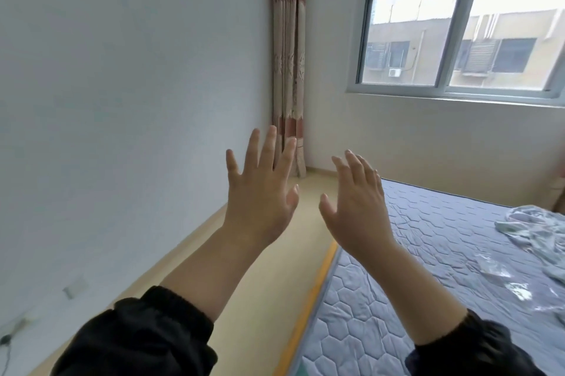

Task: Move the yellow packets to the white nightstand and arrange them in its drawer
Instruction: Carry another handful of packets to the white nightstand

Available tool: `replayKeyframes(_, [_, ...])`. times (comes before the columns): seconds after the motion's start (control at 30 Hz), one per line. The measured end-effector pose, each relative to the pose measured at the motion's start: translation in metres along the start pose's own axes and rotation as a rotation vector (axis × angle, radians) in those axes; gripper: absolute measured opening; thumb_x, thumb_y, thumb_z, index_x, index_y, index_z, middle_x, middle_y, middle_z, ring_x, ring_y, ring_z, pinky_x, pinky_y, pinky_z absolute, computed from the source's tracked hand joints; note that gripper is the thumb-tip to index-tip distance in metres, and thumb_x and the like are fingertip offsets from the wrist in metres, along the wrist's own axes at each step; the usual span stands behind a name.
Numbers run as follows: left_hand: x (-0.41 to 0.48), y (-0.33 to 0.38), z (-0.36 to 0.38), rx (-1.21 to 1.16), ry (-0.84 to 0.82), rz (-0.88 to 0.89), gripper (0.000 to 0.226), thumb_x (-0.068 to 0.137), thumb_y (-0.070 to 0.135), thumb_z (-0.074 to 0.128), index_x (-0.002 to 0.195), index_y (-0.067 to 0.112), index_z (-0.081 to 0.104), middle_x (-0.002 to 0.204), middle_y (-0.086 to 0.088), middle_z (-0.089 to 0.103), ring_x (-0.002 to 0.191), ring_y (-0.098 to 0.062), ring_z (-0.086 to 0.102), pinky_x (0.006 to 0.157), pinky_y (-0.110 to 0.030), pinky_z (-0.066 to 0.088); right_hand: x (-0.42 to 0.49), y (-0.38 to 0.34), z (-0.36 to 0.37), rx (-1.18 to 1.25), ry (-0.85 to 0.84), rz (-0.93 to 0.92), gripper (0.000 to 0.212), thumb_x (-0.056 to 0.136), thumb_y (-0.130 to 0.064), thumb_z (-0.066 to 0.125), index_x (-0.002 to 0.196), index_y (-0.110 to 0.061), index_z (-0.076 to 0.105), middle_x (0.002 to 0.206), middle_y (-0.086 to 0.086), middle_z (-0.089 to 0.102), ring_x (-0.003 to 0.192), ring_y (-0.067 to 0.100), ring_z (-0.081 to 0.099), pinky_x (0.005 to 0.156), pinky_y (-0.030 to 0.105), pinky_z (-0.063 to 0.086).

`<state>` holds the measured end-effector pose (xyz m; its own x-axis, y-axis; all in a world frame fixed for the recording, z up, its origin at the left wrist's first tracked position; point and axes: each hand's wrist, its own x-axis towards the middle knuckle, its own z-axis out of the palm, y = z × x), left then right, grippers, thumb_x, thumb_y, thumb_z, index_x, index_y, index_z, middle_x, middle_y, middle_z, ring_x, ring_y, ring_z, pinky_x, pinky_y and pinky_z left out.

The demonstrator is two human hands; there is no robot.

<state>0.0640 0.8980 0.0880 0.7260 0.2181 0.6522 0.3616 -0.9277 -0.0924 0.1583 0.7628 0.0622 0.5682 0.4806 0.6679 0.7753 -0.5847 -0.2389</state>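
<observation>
Our left hand point(260, 192) and right hand point(357, 210) are raised, fingers spread and holding nothing, near the mattress point(428, 253), with no packets or nightstand in view, so we only guess the packets are light, soft, perhaps slick, best pinched at an edge.

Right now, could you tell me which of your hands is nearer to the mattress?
Right. The right hand is raised over the mattress edge; the left hand is over the floor beside it.
</observation>
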Motion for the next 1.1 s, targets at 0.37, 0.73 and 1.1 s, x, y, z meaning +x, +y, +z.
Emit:
replayKeyframes(0.37, [0.085,-0.162,0.132,-0.075,0.001,0.038,0.07,0.094,0.038,0.046,0.153,0.021,0.014,0.161,-0.011,0.006,0.148,-0.033,0.002,0.111,-0.064,0.011,0.125,-0.04,0.163,-0.009,0.076,0.063,0.059,0.085,-0.024,0.059,0.138,-0.009,0.039,0.147,0.013,0.036,0.137,0.031,0.029,0.114,0.046,0.026])
replayKeyframes(0.73, [0.249,-0.305,0.262,-0.16,0.026,0.127,0.07,0.094,0.037,0.048,0.153,0.021,0.015,0.161,-0.011,0.009,0.148,-0.032,0.004,0.11,-0.064,0.011,0.32,-0.072,0.315,-0.044,0.141,0.102,0.056,0.085,-0.021,0.06,0.136,-0.005,0.042,0.144,0.016,0.039,0.134,0.035,0.034,0.111,0.048,0.03])
replayKeyframes(1.1, [0.421,-0.4,0.455,-0.224,0.092,0.264,0.069,0.089,0.04,0.041,0.151,0.021,0.018,0.159,-0.013,0.017,0.146,-0.035,0.014,0.107,-0.066,0.018,0.489,-0.045,0.485,-0.266,0.163,0.098,0.057,0.087,-0.026,0.059,0.137,-0.007,0.04,0.144,0.016,0.04,0.135,0.034,0.034,0.111,0.05,0.031])
